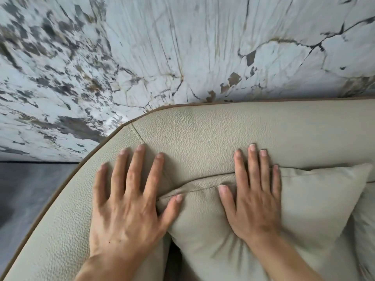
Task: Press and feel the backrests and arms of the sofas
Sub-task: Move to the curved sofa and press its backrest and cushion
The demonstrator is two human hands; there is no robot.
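Note:
A beige pebbled-leather sofa backrest (203,134) with brown piping curves round a corner towards the arm at the lower left. My left hand (129,197) lies flat on the backrest near that corner, fingers spread, thumb resting on a leather cushion (203,230). My right hand (253,195) lies flat, palm on this cushion, fingertips reaching onto the backrest. Neither hand holds anything. The cushion is creased under the right palm.
A smoother beige pillow (316,201) leans against the backrest right of my right hand. Behind the sofa rises a white marble wall (182,47) with dark veins. A dark grey floor (26,195) shows at the left.

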